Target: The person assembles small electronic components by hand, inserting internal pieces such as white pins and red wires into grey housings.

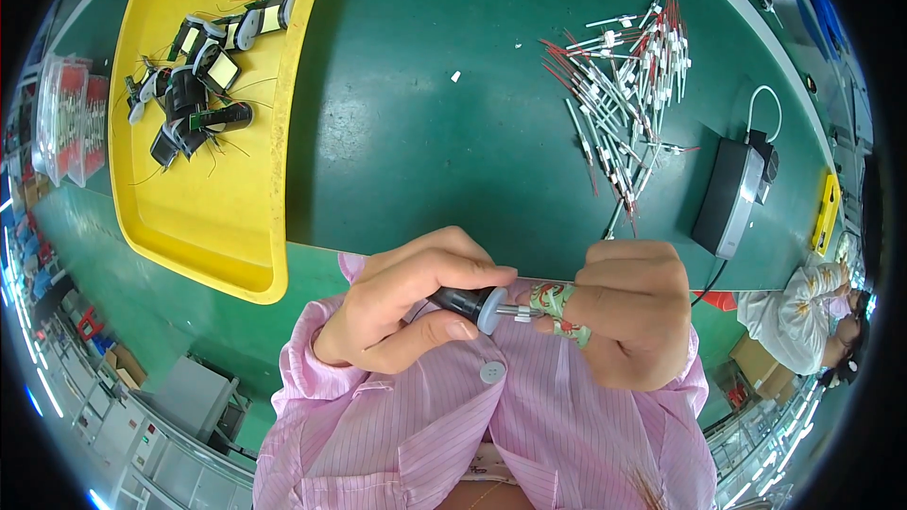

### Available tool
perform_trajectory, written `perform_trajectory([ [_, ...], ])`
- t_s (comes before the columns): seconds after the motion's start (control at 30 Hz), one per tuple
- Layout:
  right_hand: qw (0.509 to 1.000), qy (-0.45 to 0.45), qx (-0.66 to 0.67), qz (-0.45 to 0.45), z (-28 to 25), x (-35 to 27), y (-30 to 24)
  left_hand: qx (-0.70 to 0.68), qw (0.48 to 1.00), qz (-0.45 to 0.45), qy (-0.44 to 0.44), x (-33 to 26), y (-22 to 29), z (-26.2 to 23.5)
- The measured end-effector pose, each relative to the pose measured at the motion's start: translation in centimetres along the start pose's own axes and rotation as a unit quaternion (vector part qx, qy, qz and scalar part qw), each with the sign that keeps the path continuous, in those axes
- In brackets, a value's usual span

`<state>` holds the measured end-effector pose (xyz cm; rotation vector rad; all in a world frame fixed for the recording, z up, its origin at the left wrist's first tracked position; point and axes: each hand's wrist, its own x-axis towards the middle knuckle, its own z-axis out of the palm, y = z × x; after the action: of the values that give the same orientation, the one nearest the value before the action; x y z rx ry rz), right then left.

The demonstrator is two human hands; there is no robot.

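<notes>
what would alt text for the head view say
Two hands meet close to a pink striped shirt: the left hand holds a small black coil part, the right hand pinches its wire end. Beyond, a green table bears a yellow tray and loose sleeved wires.

Green-topped workbench point(435, 142). At left, overhanging the near edge, a shallow yellow plastic tray point(213, 227); at right, a loose heap of thin white-and-red wire leads point(624, 85); beside them a grey box-shaped device point(727, 196) with white cable.

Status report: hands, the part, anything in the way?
Left hand grips black coil part. Right hand pinches its lead. Nothing between them.
</notes>
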<state>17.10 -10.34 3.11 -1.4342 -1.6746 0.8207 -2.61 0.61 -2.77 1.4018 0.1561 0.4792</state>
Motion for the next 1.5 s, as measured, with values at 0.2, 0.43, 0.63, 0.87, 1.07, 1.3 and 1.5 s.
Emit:
perform_trajectory([
  [0.2, 0.995, 0.052, -0.082, 0.032, 2.0, -0.4, -0.3, 0.072, 0.996, 0.004, 0.054, -0.1, -0.9, 1.3],
  [0.43, 0.987, 0.054, -0.15, -0.03, 1.2, 0.4, 0.1, 0.079, 0.994, 0.03, 0.072, 0.0, -0.3, 0.7],
  [0.63, 0.988, 0.017, -0.15, -0.017, 0.4, 0.5, -0.8, 0.046, 0.997, 0.02, 0.062, 0.1, 0.0, 0.4],
  [0.87, 0.996, 0.024, -0.087, -0.021, 0.9, 0.7, -0.4, 0.099, 0.992, 0.041, 0.069, -0.3, 0.1, 0.3],
  [1.07, 0.965, 0.059, -0.244, -0.074, 2.4, 0.3, -0.4, -0.002, 0.999, -0.01, 0.038, -0.1, -0.8, 0.7],
  [1.3, 0.991, 0.03, -0.095, -0.09, 2.3, 1.2, 0.6, 0.129, 0.99, 0.029, 0.051, -0.2, -0.4, 0.3],
  [1.5, 0.975, 0.033, -0.199, -0.089, 2.0, 1.3, 0.4, 0.124, 0.992, 0.026, 0.023, 0.1, 0.5, -1.0],
])
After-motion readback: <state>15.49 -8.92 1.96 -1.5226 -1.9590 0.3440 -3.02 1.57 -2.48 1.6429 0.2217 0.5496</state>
